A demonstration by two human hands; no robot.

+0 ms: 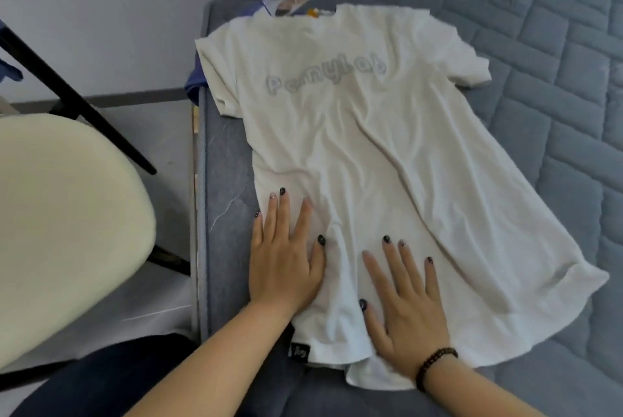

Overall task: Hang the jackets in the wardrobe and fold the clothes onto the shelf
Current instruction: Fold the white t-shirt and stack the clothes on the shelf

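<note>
A white T-shirt (354,153) with grey lettering across the chest lies spread flat on the grey quilted mattress (556,120), collar at the far end and hem towards me. My left hand (286,258) presses flat on the shirt's lower left edge, fingers straight. Palm down, my right hand (404,308) lies on the hem area with its fingers spread; a dark bead bracelet circles that wrist. A small black label shows at the hem's near left corner.
A cream chair seat (60,221) with black legs stands to the left of the bed. Other clothes, blue and patterned (290,5), peek out from under the shirt's collar and left sleeve. A pale wall runs behind the bed.
</note>
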